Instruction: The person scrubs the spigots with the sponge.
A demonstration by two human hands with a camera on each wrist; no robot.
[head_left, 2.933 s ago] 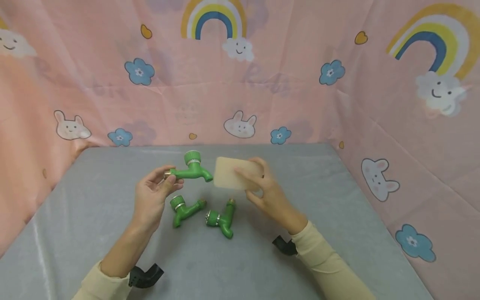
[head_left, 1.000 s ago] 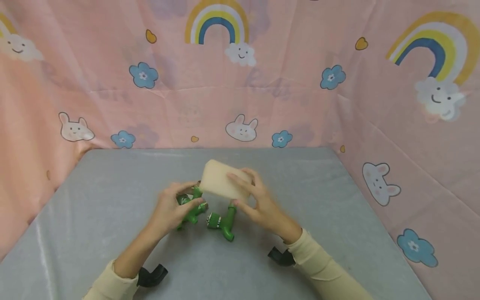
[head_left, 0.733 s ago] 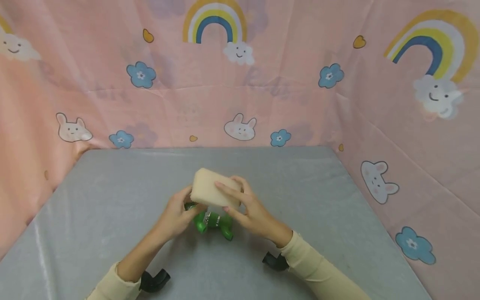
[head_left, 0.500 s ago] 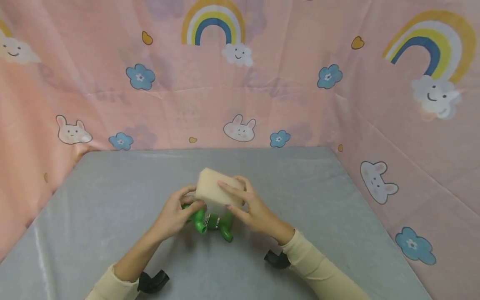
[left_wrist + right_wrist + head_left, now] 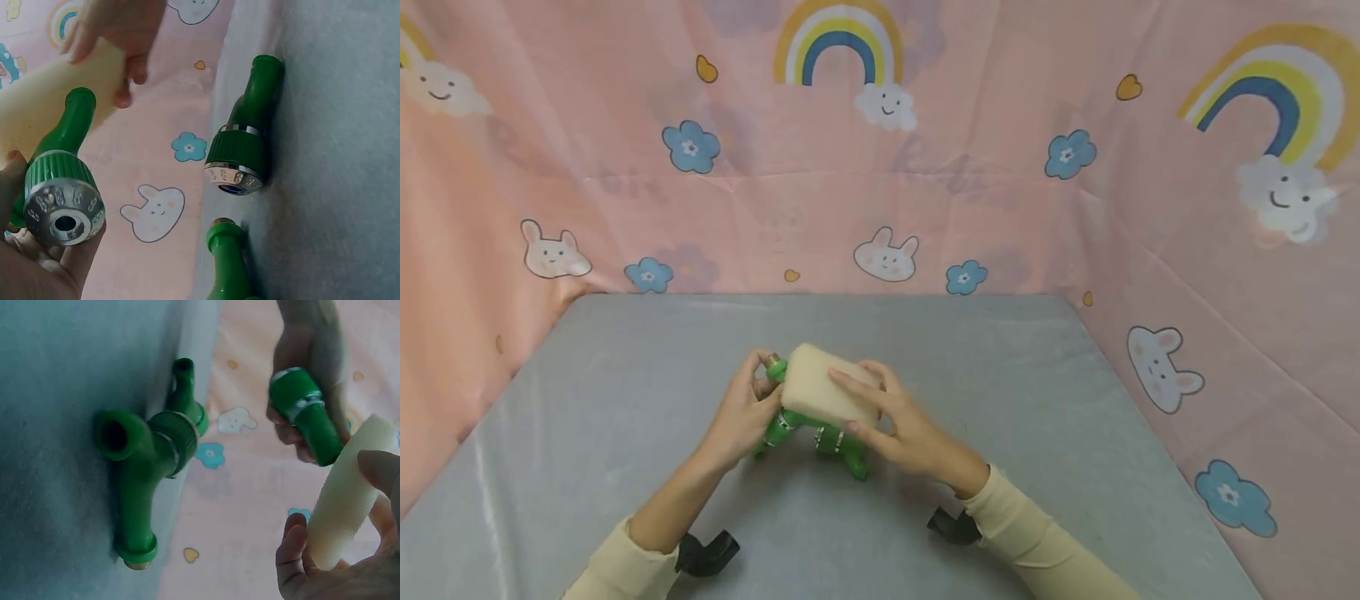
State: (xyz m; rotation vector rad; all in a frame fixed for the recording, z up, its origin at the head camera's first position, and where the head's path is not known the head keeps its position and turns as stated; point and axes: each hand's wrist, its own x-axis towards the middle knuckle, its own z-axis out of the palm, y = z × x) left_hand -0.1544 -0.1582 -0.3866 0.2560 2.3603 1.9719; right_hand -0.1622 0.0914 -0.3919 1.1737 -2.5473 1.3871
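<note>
My left hand (image 5: pixel 737 421) grips a green tap (image 5: pixel 59 165) with a ribbed, silver-capped handle, raised above the table. In the head view its brass threaded end points up and the sponge covers much of it. A cream sponge (image 5: pixel 822 387) is held in my right hand (image 5: pixel 910 427), thumb on one side and fingers on the other. The right wrist view shows the tap's spout end (image 5: pixel 325 447) at the sponge, seemingly touching it. Below lie two more green taps: the right one (image 5: pixel 136 494) and the left one (image 5: pixel 229 265), partly hidden in the head view.
A grey cloth-covered table (image 5: pixel 1000 375) lies under both hands. Pink printed curtain (image 5: pixel 820 200) hangs along its back and sides. Black curved camera mounts (image 5: pixel 707 554) stick out from both wrists.
From being held out apart from the sponge, the tap has come down and right against it. Lately the left hand has turned the tap, brass end up; the sponge has shifted slightly left.
</note>
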